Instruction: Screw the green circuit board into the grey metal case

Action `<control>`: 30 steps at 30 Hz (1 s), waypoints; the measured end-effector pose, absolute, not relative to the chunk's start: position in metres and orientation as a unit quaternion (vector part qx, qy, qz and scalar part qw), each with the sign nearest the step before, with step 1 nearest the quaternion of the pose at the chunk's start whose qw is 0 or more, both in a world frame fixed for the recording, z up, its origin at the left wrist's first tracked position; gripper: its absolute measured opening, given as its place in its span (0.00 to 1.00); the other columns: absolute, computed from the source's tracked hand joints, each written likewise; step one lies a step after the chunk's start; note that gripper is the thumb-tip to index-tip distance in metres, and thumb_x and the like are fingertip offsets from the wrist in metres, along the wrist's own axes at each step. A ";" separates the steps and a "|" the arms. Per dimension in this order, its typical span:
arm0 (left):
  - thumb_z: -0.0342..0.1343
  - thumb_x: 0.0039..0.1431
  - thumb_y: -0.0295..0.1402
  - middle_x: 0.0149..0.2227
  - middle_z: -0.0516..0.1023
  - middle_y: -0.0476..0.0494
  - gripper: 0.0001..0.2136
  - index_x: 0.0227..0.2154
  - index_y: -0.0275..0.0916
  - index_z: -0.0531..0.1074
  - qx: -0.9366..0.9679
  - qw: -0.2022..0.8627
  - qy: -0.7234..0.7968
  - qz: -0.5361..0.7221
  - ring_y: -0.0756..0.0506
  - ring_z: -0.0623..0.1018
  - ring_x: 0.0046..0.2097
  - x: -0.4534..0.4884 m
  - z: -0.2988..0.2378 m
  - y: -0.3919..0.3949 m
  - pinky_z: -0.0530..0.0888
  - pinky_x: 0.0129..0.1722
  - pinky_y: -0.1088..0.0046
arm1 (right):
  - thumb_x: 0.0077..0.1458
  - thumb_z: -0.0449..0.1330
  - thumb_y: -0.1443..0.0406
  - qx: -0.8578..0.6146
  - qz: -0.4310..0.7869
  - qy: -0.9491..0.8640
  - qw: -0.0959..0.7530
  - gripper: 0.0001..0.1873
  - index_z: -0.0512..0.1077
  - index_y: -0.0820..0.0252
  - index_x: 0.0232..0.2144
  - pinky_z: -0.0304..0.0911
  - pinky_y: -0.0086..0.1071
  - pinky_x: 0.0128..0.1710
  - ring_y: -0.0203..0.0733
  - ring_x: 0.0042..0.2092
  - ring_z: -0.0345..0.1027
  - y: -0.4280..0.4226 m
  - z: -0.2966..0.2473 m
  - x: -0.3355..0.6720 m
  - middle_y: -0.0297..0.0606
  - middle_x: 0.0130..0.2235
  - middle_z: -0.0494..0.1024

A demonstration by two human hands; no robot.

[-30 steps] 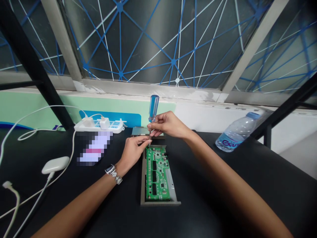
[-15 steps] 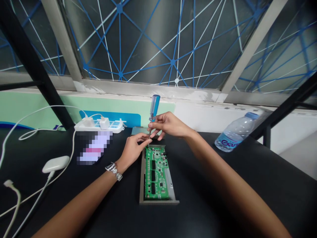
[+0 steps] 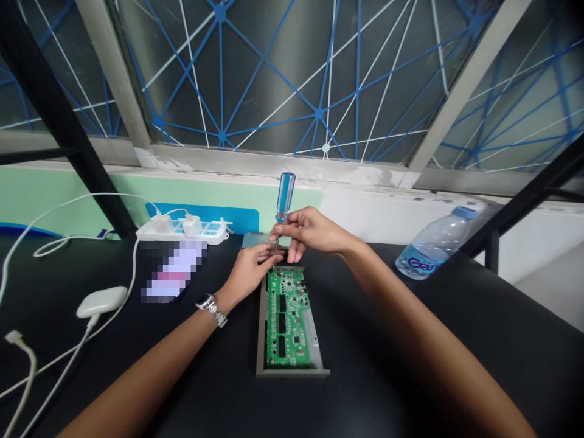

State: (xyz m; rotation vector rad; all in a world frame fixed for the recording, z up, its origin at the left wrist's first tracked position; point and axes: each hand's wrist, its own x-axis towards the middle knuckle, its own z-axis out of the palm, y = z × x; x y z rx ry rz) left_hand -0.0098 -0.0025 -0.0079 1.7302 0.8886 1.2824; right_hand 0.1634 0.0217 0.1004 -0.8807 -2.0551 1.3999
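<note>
A screwdriver with a clear blue handle stands nearly upright, its tip down at the far left corner of a green circuit board. My right hand is closed on its shaft just below the handle, with the fingers curled. Lower down, my left hand pinches around the shaft near the tip; its fingertips partly hide that corner. The board lies in a grey metal casing on the black table, its long side running away from me. Whatever sits under the tip is too small to make out.
Behind my hands lies a flat greenish-grey piece. At the left are a white power strip, a blurred-out phone-like object, a white charging case and loose cables. A water bottle leans at the right by the wall.
The screwdriver handle has turned a little about its axis, with more of a blue stripe facing me. My right fingers have curled in slightly. The board has stayed in place.
</note>
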 end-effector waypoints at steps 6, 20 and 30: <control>0.59 0.60 0.40 0.33 0.81 0.41 0.13 0.31 0.33 0.77 0.688 0.392 0.341 0.506 0.45 0.80 0.34 -0.007 -0.011 -0.001 0.76 0.38 0.70 | 0.58 0.62 0.57 -0.310 0.530 -0.755 0.230 0.16 0.73 0.66 0.37 0.71 0.25 0.20 0.33 0.21 0.73 0.018 0.101 0.161 0.42 0.31 0.81; 0.60 0.59 0.39 0.34 0.83 0.42 0.12 0.34 0.34 0.80 0.697 0.363 0.361 0.501 0.43 0.80 0.37 -0.007 -0.012 -0.002 0.74 0.37 0.71 | 0.61 0.57 0.62 -0.302 0.521 -0.764 0.233 0.11 0.73 0.66 0.36 0.68 0.26 0.22 0.30 0.22 0.72 0.018 0.100 0.157 0.45 0.40 0.80; 0.59 0.60 0.35 0.43 0.83 0.40 0.11 0.42 0.35 0.79 0.682 0.407 0.358 0.491 0.43 0.82 0.44 -0.021 -0.009 -0.008 0.76 0.48 0.67 | 0.60 0.58 0.62 -0.307 0.509 -0.770 0.230 0.10 0.73 0.65 0.37 0.65 0.26 0.22 0.30 0.24 0.71 0.022 0.100 0.160 0.46 0.44 0.80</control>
